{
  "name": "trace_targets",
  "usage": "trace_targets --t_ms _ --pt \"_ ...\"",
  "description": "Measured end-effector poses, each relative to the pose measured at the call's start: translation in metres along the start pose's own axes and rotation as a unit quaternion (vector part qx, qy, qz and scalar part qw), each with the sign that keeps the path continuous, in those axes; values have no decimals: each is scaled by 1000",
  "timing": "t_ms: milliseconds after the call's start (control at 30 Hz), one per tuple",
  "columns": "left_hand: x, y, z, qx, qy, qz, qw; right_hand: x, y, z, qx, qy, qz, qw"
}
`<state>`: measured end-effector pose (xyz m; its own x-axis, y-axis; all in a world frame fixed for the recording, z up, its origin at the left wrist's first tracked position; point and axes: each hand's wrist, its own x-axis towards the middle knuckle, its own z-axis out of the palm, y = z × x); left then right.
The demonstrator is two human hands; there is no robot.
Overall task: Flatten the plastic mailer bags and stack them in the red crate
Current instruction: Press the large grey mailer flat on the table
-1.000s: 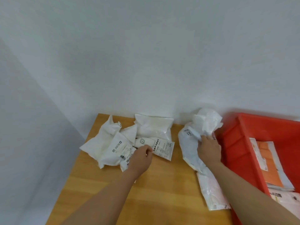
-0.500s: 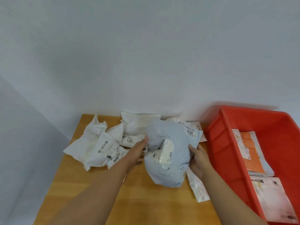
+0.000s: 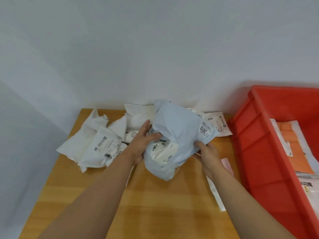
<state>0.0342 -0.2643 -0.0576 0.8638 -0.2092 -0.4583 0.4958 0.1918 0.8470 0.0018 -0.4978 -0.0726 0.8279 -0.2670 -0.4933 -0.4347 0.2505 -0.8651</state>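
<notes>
A crumpled pale blue mailer bag (image 3: 179,135) with a "2013" label is held above the wooden table (image 3: 155,204) between both hands. My left hand (image 3: 139,144) grips its left side, thumb on the front. My right hand (image 3: 208,152) grips its lower right edge. A heap of crumpled white mailer bags (image 3: 100,144) lies at the table's back left. The red crate (image 3: 259,152) stands at the right with several flat mailers (image 3: 293,152) inside, one orange.
Another white mailer (image 3: 217,125) lies behind the blue bag near the crate. A long clear bag (image 3: 215,192) lies flat under my right forearm beside the crate wall. The white wall runs right behind the table; the table's left edge drops off to the floor.
My right hand left the white bag by the crate. Both hands took up the pale blue bag and now hold it slightly higher, with the left thumb moved onto its front.
</notes>
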Motion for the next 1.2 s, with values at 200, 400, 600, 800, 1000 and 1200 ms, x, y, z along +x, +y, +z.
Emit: trace_targets --t_ms 200,400,600,800,1000,1200 --pt "39 -12 -5 90 27 67 993 35 4 -1 -160 178 -257 936" --pt "61 -22 -8 101 78 107 986 34 -27 9 -426 69 -396 811" --pt "34 -29 4 89 119 150 978 16 -39 26 -467 -48 -371 801" --pt "-44 -70 4 100 118 173 973 -41 20 -9 -385 8 -416 824" --pt "-130 -91 3 176 112 219 953 -86 88 -52 -204 55 -399 892" --pt "-176 -108 -1 179 123 280 935 -128 131 -69 -123 71 -396 907"
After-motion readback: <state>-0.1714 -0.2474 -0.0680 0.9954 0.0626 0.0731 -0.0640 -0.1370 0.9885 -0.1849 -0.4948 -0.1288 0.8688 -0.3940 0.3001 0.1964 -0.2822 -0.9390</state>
